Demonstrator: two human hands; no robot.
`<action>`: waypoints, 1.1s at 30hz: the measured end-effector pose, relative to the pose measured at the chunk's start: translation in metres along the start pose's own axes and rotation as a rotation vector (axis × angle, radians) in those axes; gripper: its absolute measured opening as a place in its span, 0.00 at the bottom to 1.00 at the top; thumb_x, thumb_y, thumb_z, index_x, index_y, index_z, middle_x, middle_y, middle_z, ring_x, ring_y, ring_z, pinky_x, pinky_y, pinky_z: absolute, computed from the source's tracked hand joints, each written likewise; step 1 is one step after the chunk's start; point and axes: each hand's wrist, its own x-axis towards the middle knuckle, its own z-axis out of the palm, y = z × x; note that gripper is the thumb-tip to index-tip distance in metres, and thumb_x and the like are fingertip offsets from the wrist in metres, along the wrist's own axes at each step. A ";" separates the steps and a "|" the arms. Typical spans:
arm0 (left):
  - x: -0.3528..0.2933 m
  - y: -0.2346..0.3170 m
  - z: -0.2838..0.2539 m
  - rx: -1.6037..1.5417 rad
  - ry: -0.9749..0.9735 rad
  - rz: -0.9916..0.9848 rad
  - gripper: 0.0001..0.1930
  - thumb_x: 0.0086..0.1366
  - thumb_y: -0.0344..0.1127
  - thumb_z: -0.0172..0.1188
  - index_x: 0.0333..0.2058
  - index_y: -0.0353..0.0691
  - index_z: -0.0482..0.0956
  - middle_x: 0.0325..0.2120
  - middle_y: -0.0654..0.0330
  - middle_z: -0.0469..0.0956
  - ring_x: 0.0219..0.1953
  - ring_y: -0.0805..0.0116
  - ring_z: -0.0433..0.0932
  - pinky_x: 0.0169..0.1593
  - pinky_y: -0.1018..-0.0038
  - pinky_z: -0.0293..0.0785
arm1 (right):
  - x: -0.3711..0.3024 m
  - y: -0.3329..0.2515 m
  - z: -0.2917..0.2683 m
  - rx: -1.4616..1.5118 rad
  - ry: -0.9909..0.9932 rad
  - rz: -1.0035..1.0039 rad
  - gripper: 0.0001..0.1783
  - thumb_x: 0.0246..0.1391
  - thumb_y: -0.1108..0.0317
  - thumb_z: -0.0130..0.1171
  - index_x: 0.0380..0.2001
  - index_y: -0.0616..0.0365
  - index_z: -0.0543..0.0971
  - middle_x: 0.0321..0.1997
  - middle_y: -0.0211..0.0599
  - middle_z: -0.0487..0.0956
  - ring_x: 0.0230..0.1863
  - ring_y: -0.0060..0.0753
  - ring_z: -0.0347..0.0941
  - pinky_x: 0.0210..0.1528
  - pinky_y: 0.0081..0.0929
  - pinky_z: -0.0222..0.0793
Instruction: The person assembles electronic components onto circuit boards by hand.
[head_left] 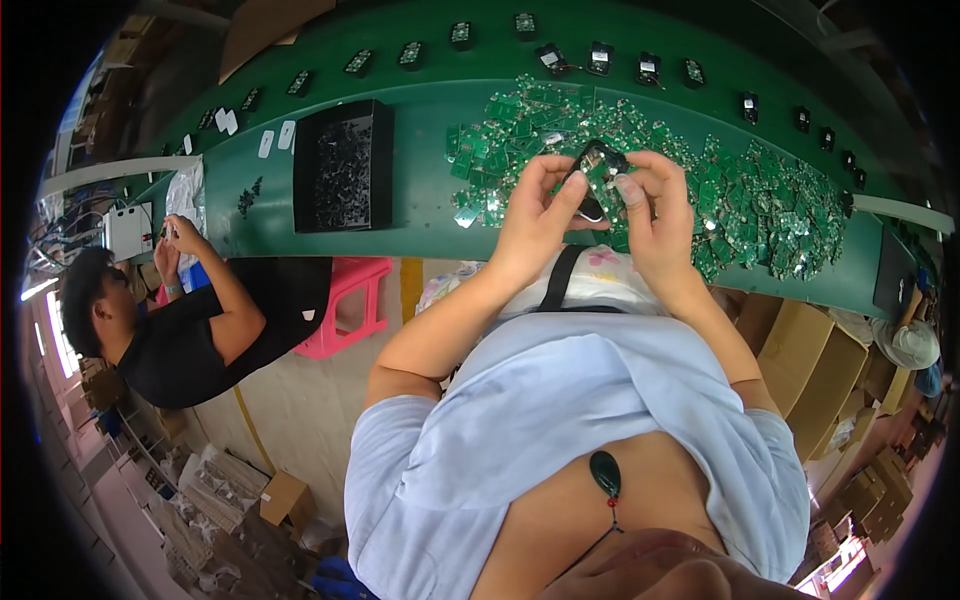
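No legible text, numbers or signs anywhere.

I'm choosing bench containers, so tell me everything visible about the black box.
The black box is rectangular and open-topped, with raised walls that may be plastic or card. It rests upright on the green bench, left of the heap of circuit boards. Many small black parts lie loose inside; white flat pieces lie near its left wall. The left hand and right hand are clear of it.

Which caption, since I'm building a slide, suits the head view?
Left hand and right hand hold a black-cased device near heaped green circuit boards.
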 end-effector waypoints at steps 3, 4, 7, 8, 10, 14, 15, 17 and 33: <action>-0.001 -0.001 0.003 -0.020 0.008 -0.013 0.13 0.65 0.35 0.48 0.43 0.33 0.62 0.36 0.61 0.70 0.37 0.75 0.71 0.38 0.73 0.77 | 0.001 0.001 -0.002 -0.047 -0.009 0.016 0.13 0.53 0.75 0.52 0.42 0.59 0.67 0.19 0.33 0.73 0.17 0.26 0.67 0.21 0.22 0.63; -0.002 -0.002 0.004 -0.028 0.023 -0.005 0.13 0.65 0.35 0.50 0.43 0.33 0.63 0.34 0.62 0.70 0.36 0.77 0.70 0.37 0.77 0.76 | 0.000 0.002 -0.003 -0.048 -0.007 0.018 0.13 0.53 0.75 0.52 0.42 0.59 0.67 0.19 0.33 0.73 0.17 0.26 0.67 0.21 0.22 0.63; 0.006 -0.011 0.002 0.296 0.107 0.142 0.12 0.60 0.32 0.56 0.39 0.34 0.64 0.29 0.61 0.70 0.30 0.79 0.70 0.28 0.83 0.70 | -0.001 0.000 -0.001 -0.070 -0.010 0.004 0.13 0.52 0.74 0.53 0.43 0.58 0.69 0.20 0.32 0.72 0.19 0.26 0.67 0.21 0.21 0.63; 0.007 -0.011 0.002 0.296 0.110 0.140 0.12 0.60 0.32 0.56 0.39 0.34 0.64 0.29 0.61 0.70 0.30 0.79 0.70 0.28 0.83 0.70 | 0.000 -0.002 0.000 -0.063 0.015 -0.029 0.12 0.51 0.74 0.55 0.41 0.58 0.71 0.22 0.33 0.73 0.21 0.26 0.68 0.22 0.21 0.63; 0.010 -0.011 0.003 0.198 0.165 0.184 0.11 0.58 0.31 0.58 0.36 0.35 0.66 0.24 0.65 0.70 0.28 0.82 0.68 0.25 0.85 0.64 | 0.003 -0.008 -0.003 -0.055 0.035 -0.064 0.11 0.50 0.74 0.56 0.39 0.58 0.74 0.23 0.33 0.73 0.22 0.25 0.68 0.23 0.21 0.63; 0.007 -0.008 0.004 0.286 0.123 0.113 0.13 0.58 0.31 0.58 0.39 0.36 0.66 0.28 0.62 0.70 0.28 0.82 0.67 0.27 0.84 0.65 | 0.003 -0.013 -0.005 -0.069 -0.019 -0.148 0.06 0.46 0.74 0.59 0.31 0.59 0.78 0.26 0.33 0.72 0.27 0.26 0.69 0.25 0.22 0.64; 0.004 -0.004 0.010 0.269 0.141 0.111 0.13 0.57 0.30 0.58 0.41 0.38 0.68 0.30 0.61 0.70 0.27 0.81 0.67 0.28 0.84 0.66 | 0.003 -0.010 -0.004 -0.017 0.000 -0.195 0.05 0.45 0.75 0.60 0.29 0.60 0.78 0.27 0.34 0.72 0.28 0.28 0.68 0.26 0.23 0.64; 0.003 -0.001 0.012 0.250 0.159 0.106 0.15 0.56 0.29 0.59 0.42 0.39 0.69 0.33 0.60 0.70 0.27 0.80 0.68 0.29 0.83 0.67 | 0.006 -0.007 -0.009 -0.058 -0.002 -0.202 0.05 0.44 0.74 0.60 0.28 0.59 0.77 0.28 0.33 0.72 0.27 0.29 0.68 0.26 0.24 0.65; -0.001 0.028 0.013 0.772 0.147 0.604 0.05 0.52 0.27 0.61 0.29 0.41 0.77 0.33 0.61 0.71 0.23 0.72 0.73 0.24 0.79 0.69 | 0.039 -0.030 -0.040 -0.465 -0.307 -0.527 0.10 0.39 0.73 0.60 0.29 0.56 0.74 0.31 0.29 0.71 0.29 0.31 0.68 0.27 0.25 0.64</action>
